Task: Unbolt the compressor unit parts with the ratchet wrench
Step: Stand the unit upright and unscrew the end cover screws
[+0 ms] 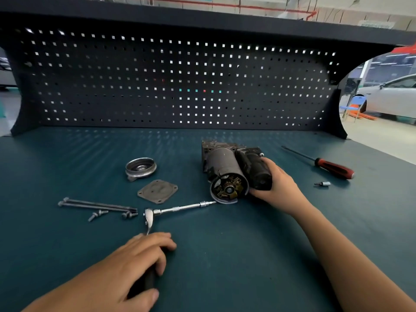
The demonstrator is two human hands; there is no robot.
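The grey and black compressor unit (pixel 227 170) lies on its side on the green bench, its open round end facing me. My right hand (pixel 278 183) grips its black cylinder from the right. My left hand (pixel 137 262) grips the dark handle of the ratchet wrench (pixel 149 218). From the wrench head a chrome extension bar (pixel 184 207) runs right, and its socket tip touches the lower rim of the unit's open end.
A metal end cap (pixel 140 168) and a flat square gasket plate (pixel 157 191) lie left of the unit. Two long bolts (pixel 96 204) and short screws (pixel 112 214) lie further left. A red-handled screwdriver (pixel 333 168) and a small bit (pixel 322 183) lie at right. A pegboard (pixel 171 82) backs the bench.
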